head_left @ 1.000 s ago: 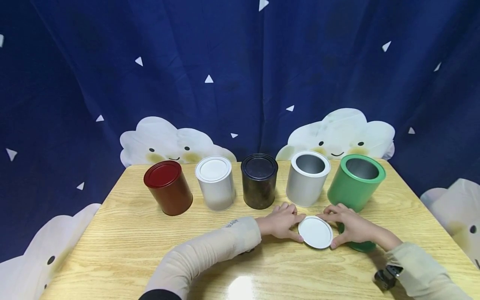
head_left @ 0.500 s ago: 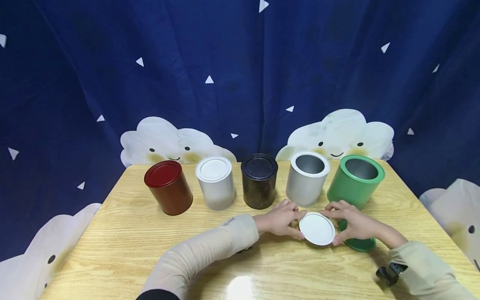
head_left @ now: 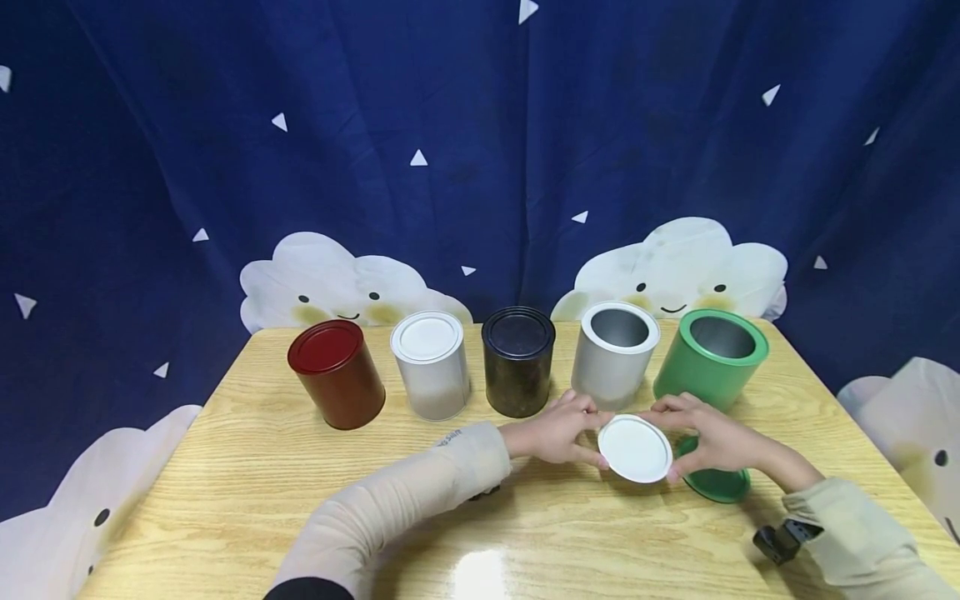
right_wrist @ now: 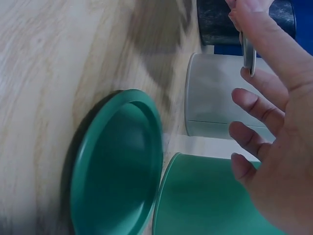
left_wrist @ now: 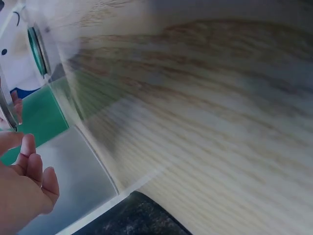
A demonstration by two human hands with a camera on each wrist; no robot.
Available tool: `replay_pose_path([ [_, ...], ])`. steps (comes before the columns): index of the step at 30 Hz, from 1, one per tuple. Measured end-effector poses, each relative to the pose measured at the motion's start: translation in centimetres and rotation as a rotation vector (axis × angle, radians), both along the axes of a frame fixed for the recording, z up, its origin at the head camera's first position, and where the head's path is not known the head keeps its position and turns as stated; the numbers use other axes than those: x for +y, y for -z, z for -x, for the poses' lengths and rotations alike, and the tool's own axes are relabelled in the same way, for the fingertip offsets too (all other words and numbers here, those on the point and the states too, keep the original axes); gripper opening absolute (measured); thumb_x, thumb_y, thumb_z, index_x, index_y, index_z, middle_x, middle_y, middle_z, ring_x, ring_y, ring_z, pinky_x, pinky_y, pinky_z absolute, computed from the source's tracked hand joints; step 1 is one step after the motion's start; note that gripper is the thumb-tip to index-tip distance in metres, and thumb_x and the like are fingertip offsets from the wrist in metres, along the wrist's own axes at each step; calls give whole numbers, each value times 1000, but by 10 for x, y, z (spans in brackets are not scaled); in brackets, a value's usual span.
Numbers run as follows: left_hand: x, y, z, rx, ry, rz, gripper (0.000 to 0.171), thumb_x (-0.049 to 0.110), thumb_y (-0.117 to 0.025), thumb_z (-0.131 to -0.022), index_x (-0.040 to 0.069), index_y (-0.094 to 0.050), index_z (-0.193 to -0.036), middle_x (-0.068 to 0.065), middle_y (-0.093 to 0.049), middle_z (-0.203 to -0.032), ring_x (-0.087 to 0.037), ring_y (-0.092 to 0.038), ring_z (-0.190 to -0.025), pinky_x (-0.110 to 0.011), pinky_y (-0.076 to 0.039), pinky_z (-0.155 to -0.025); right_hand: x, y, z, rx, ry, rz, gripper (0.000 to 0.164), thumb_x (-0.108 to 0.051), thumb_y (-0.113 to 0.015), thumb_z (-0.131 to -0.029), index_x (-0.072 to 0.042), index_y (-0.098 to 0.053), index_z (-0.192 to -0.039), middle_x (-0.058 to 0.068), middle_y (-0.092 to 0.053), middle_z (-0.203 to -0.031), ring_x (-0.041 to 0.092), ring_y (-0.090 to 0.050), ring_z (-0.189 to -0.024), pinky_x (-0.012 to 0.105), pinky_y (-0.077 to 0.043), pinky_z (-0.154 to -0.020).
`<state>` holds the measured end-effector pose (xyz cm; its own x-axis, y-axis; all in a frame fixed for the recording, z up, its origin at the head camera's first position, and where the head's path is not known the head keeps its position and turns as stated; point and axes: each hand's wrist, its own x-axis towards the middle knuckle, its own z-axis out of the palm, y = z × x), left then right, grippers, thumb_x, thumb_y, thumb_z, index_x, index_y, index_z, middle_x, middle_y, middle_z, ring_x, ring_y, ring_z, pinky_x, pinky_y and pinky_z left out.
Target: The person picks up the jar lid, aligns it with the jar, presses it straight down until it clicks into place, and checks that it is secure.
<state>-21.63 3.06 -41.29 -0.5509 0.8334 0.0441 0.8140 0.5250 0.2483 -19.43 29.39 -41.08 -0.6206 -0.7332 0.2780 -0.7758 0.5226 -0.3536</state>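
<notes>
A round white lid (head_left: 635,448) is held between both hands, raised above the table. On its left edge the thumb and index finger of my left hand (head_left: 558,429) grip it; my right hand (head_left: 716,437) pinches the opposite edge. The right wrist view catches the lid (right_wrist: 248,53) nearly edge-on, clear of the wood. Just behind the hands stands an uncovered white can (head_left: 611,375), its grey inside showing. Beside it is an uncovered green can (head_left: 697,375). A green lid (head_left: 717,483) lies on the table, partly covered by my right hand.
A covered dark red can (head_left: 343,383), a covered white can (head_left: 433,387) and a covered black can (head_left: 519,383) continue the row leftward on the wooden table (head_left: 247,483). Behind the table hangs a blue curtain (head_left: 450,100) with clouds and triangles.
Both hands have lifted the white lid slightly, up and toward the uncovered white can. More of the green lid now shows. The cans have stayed in place.
</notes>
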Motion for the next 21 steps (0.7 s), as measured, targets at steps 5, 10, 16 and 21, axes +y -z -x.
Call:
replay_pose_path([
  [5, -2, -4, 0, -22, 1, -26, 71, 49, -65, -78, 14, -45, -136, 1, -49, -110, -10, -36, -97, -19, -27, -80, 0, -5, -1, 1, -2, 11, 80, -36, -83, -52, -9, -58, -122, -1, -54, -106, 6, -37, -91, 30, -39, -67],
  [10, -4, -8, 1, -39, 9, -63, 71, 47, -66, -78, 11, -44, -136, 0, -48, -111, -11, -35, -98, -20, -27, -82, 0, -9, -1, 27, -20, 30, 82, -32, -84, -50, -8, -56, -124, -1, -55, -107, 6, -38, -91, 30, -40, -68],
  [16, -6, -16, 1, -38, 11, -92, 71, 46, -67, -78, 11, -44, -136, -1, -49, -114, -11, -36, -98, -20, -27, -83, 0, -17, -1, 36, -10, 35, 82, -30, -85, -51, -8, -56, -124, -3, -55, -107, 6, -39, -93, 30, -41, -69],
  [21, -8, -21, 2, -41, 16, -103, 72, 46, -67, -78, 11, -43, -136, -2, -48, -116, -11, -35, -99, -20, -27, -84, -1, -21, -1, 42, 9, 30, 81, -32, -85, -52, -9, -56, -124, -6, -55, -107, 4, -39, -94, 30, -42, -70],
])
